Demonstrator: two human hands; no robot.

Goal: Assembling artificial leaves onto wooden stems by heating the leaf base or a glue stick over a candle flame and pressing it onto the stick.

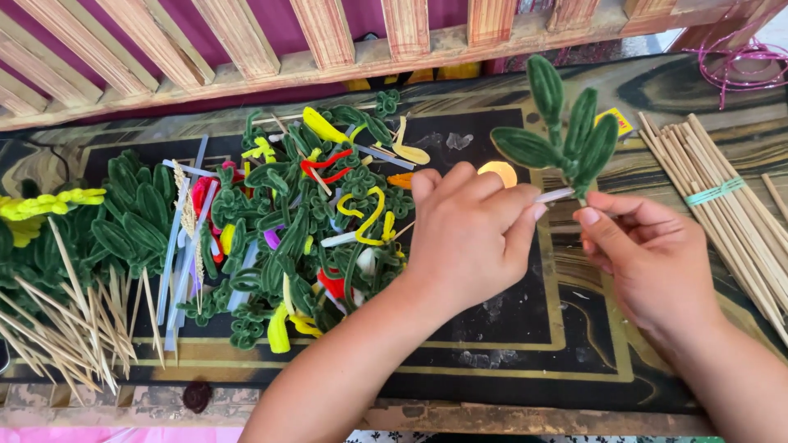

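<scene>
Left hand: my left hand [472,234] is over the mid worktop [509,344], fingers bunched together, thumb + fingertips pinched on the near end of a thin white stick [556,195].
Right hand: my right hand [644,254] is just right of it, thumb + forefinger clamped on the base of the green leaf sprig [566,139], where sprig and stick meet.
Sprig axis: long axis runs roughly up-down in view, stem at bottom by my fingers, leaf tips pointing up and away from me, toward the wooden slat rail [328,37]. Four fuzzy leaf loops fan out; one leans left, others upright w/ slight right tilt.
Stick axis: near level, tilted a bit up to the right; runs from left fingertips to sprig base.
Where: sprig is held in the air above the worktop, right of centre, between the loose pile and the bundle.
Pile: heap of pipe-cleaner bits [312,221], mostly green w/ yellow, red, white, lies left of my left hand.
Bundle: wooden skewers [722,205] w/ a green band, on the right, partly cut off by the frame edge.
Hidden: stem's lower end is covered by my right fingers; can't tell how stick and stem join. Round pale-yellow thing [502,172] is half behind my left fingers, unclear what it is.
Left edge: more green leaves + loose skewers [74,328], partly out of frame.
</scene>
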